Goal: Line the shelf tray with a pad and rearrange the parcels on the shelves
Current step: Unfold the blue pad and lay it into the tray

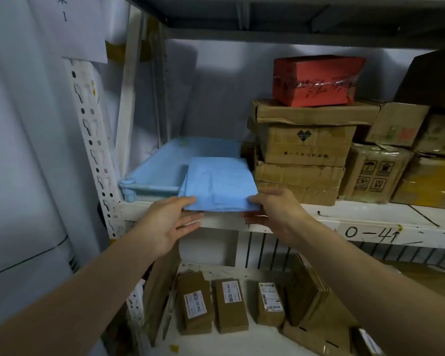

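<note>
I hold the folded blue pad [220, 185] by its near edge, my left hand [168, 224] pinching the left corner with thumb on top, my right hand [272, 213] gripping the right corner the same way. Taking both corners keeps the pad level and lets me pull it open once it is over the tray. The pale blue tray [154, 176] sits at the left end of the shelf [370, 222], and the pad's far end overlaps its right part, tight beside the stacked cardboard boxes [301, 155]. I judge the lining barely begun: the pad is not yet unfolded. The small parcels [231, 304] on the lower shelf wait for later.
</note>
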`<state>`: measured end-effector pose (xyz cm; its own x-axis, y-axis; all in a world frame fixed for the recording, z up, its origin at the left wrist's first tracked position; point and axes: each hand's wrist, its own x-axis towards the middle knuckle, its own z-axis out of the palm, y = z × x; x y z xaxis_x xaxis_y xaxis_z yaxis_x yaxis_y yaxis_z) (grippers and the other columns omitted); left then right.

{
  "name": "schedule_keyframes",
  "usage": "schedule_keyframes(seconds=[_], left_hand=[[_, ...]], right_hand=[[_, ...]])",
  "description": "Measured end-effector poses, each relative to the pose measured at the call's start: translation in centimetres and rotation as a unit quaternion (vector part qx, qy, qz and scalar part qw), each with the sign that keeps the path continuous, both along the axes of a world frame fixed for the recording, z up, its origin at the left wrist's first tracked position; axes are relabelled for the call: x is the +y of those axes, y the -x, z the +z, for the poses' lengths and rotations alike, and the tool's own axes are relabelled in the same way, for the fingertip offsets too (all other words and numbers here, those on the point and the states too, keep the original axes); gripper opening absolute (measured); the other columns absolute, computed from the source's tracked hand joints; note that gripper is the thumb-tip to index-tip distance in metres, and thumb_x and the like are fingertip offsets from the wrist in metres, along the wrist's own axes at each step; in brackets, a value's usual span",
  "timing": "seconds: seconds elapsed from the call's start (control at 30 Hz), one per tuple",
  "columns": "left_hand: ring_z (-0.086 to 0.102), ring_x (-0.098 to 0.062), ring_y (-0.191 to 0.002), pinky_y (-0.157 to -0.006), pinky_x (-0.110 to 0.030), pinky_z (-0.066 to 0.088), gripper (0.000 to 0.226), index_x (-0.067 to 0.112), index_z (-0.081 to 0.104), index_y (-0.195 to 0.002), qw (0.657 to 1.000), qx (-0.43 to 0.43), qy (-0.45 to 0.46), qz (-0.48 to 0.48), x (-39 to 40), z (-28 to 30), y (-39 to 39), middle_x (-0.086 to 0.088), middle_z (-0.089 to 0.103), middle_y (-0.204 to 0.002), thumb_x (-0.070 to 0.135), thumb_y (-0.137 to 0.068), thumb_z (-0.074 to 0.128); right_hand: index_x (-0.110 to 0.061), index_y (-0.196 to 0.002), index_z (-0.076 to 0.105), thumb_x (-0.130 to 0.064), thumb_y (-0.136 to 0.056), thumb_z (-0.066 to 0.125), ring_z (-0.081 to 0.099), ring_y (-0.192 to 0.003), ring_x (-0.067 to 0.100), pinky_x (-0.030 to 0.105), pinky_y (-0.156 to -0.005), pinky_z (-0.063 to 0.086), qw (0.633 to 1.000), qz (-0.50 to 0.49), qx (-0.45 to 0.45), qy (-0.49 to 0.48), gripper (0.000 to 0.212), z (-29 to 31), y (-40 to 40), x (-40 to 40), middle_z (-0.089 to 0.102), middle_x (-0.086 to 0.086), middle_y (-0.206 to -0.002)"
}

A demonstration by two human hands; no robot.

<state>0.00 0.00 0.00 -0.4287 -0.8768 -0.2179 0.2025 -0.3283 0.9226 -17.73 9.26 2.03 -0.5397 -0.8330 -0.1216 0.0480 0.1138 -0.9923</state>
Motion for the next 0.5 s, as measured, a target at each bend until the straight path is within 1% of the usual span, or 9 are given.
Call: schedule_keyframes(seconds=[0.07,0.13,0.17,0.23,0.33,0.4,0.43,0.47,0.5], left_hand=[[0.070,-0.027,-0.102,-0.084,-0.040,0.058,0.036,0.009,0.060,-0.126,0.999,-0.021,0.034,-0.021,0.2,0.2,0.1,-0.013,0.072,-0.112,0.009,-0.091,0.067],[0.071,-0.027,-0.103,-0.086,-0.042,0.058,0.036,0.011,0.063,-0.122,0.998,-0.018,0.053,-0.035,0.5,0.1,-0.1,-0.011,0.074,-0.112,0.018,-0.088,0.070],[0.071,-0.026,-0.103,-0.086,-0.042,0.058,0.035,0.013,0.064,-0.120,0.998,-0.010,0.051,-0.040,0.7,0.2,0.0,-0.009,0.074,-0.112,0.024,-0.087,0.071],[0.071,-0.026,-0.104,-0.087,-0.043,0.056,0.035,0.017,0.064,-0.119,0.998,0.005,0.040,-0.043,1.1,0.5,0.1,-0.007,0.076,-0.110,0.032,-0.088,0.069],[0.071,-0.025,-0.104,-0.087,-0.041,0.055,0.029,0.015,0.065,-0.118,0.998,0.027,0.031,-0.047,2.2,1.2,0.8,-0.007,0.076,-0.110,0.026,-0.091,0.067],[0.071,-0.024,-0.103,-0.084,-0.039,0.056,0.023,0.013,0.068,-0.114,0.997,0.025,0.057,-0.055,3.3,1.8,1.5,-0.007,0.076,-0.110,0.018,-0.092,0.066],[0.071,-0.023,-0.102,-0.085,-0.039,0.056,0.022,0.013,0.069,-0.113,0.994,0.017,0.086,-0.063,3.9,2.1,1.9,-0.006,0.076,-0.109,0.017,-0.092,0.065],[0.072,-0.022,-0.101,-0.086,-0.039,0.057,0.021,0.013,0.070,-0.113,0.990,0.005,0.121,-0.069,4.6,2.6,2.3,-0.004,0.077,-0.108,0.017,-0.093,0.065],[0.073,-0.019,-0.099,-0.086,-0.037,0.057,0.020,0.013,0.070,-0.111,0.985,-0.010,0.159,-0.070,5.3,3.0,2.8,-0.003,0.077,-0.105,0.017,-0.093,0.065]], right_hand=[[-0.004,-0.125,0.060,-0.003,-0.098,0.059,0.068,-0.088,0.028,0.040,-0.081,0.062,1.000,0.005,-0.008,0.002,0.027,0.2,0.3,0.4,0.062,0.013,-0.110],[-0.007,-0.115,0.065,-0.001,-0.097,0.056,0.067,-0.092,0.027,0.038,-0.075,0.062,1.000,0.020,-0.020,0.011,0.022,0.2,1.1,1.5,0.065,0.013,-0.113],[-0.008,-0.109,0.067,0.001,-0.097,0.054,0.066,-0.092,0.027,0.037,-0.073,0.061,0.999,0.029,-0.028,0.017,0.020,0.3,1.4,2.2,0.067,0.012,-0.110],[-0.009,-0.095,0.066,0.002,-0.095,0.051,0.064,-0.092,0.026,0.040,-0.076,0.060,0.999,0.033,-0.024,0.020,0.019,0.4,2.2,3.5,0.068,0.010,-0.103],[-0.009,-0.084,0.062,0.005,-0.093,0.049,0.063,-0.090,0.026,0.041,-0.078,0.059,0.999,0.034,0.000,0.007,0.020,0.2,3.3,5.4,0.066,0.012,-0.098],[-0.009,-0.090,0.064,0.002,-0.094,0.051,0.064,-0.090,0.028,0.050,-0.084,0.060,1.000,0.015,0.016,-0.012,0.017,-0.1,3.9,6.3,0.066,0.012,-0.098],[-0.012,-0.101,0.066,-0.002,-0.095,0.055,0.065,-0.094,0.028,0.053,-0.083,0.060,0.998,-0.007,0.054,-0.026,0.016,-0.3,4.2,6.7,0.066,0.010,-0.101],[-0.016,-0.115,0.064,-0.008,-0.096,0.059,0.065,-0.096,0.026,0.049,-0.078,0.060,0.993,-0.034,0.103,-0.036,0.021,-0.3,4.5,7.1,0.065,0.007,-0.104],[-0.020,-0.126,0.059,-0.014,-0.096,0.063,0.063,-0.096,0.022,0.040,-0.072,0.057,0.986,-0.063,0.148,-0.033,0.031,-0.3,4.6,7.5,0.064,0.003,-0.107]])
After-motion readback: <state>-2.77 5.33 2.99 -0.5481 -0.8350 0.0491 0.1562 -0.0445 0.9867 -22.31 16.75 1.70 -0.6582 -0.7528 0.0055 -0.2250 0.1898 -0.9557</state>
